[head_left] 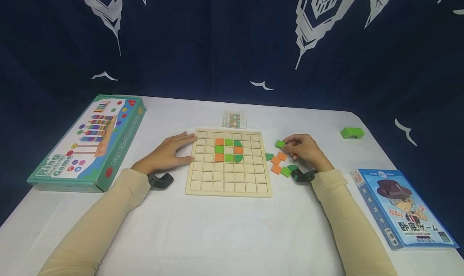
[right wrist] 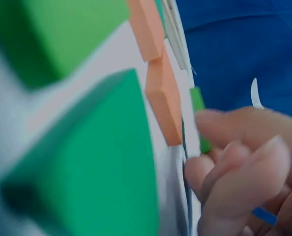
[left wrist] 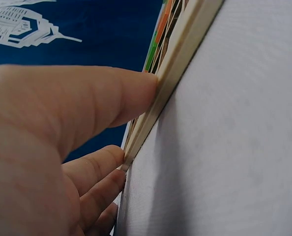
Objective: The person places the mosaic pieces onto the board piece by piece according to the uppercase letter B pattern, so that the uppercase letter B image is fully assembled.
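Note:
A wooden grid board (head_left: 222,176) lies mid-table, with orange squares, light green squares and dark green curved tiles in some of its cells. At its left edge my left hand (head_left: 164,153) has its fingers spread; the left wrist view shows the thumb (left wrist: 129,93) and fingertips touching the board's side. To the right of the board, my right hand (head_left: 306,149) pinches a light green square tile (head_left: 279,144). Below that hand lie loose orange tiles (head_left: 276,169), another light green square (head_left: 285,172) and dark green curved tiles (head_left: 269,156).
Behind the board lies a small card (head_left: 234,119) printed with a coloured grid. A ring game box (head_left: 90,143) is at the left, a blue game box (head_left: 406,207) at the right. A green arched block (head_left: 352,132) stands at the back right.

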### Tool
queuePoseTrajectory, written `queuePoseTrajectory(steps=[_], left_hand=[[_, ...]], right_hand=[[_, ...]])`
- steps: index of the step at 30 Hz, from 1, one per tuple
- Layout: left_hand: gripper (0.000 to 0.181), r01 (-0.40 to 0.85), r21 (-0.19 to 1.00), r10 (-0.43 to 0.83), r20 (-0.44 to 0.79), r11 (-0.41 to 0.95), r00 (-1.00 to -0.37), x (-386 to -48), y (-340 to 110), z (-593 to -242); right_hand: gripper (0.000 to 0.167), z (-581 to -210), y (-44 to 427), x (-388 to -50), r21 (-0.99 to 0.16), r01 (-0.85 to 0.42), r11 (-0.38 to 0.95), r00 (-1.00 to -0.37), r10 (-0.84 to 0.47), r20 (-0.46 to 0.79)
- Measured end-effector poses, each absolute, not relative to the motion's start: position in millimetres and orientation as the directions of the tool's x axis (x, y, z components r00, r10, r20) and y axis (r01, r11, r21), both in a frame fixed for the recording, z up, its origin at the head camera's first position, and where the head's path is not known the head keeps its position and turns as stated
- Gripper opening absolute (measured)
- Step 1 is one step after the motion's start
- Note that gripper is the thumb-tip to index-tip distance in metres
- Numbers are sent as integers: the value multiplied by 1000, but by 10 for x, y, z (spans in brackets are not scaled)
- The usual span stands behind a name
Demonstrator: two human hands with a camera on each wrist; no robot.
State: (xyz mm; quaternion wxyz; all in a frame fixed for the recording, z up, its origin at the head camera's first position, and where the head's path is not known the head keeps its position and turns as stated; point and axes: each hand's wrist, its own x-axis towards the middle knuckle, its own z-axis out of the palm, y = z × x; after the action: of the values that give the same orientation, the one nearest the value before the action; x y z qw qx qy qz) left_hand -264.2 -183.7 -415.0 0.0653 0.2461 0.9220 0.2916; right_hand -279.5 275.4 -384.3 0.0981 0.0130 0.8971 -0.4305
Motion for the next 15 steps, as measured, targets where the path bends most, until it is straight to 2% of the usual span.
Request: queuePoseTrajectory(steps=[6, 15], left_hand=[[78, 418, 568, 492, 26, 709, -870, -2642, -1839, -4154], [77, 424, 570, 495, 35, 704, -868, -2636, -1835, -4143]], right_hand=[[38, -3752, 2683, -2742, -781, 57, 622, -985, -95, -148], [42, -3614, 2487, -2660, -866, 45, 498, -965, -202, -166]])
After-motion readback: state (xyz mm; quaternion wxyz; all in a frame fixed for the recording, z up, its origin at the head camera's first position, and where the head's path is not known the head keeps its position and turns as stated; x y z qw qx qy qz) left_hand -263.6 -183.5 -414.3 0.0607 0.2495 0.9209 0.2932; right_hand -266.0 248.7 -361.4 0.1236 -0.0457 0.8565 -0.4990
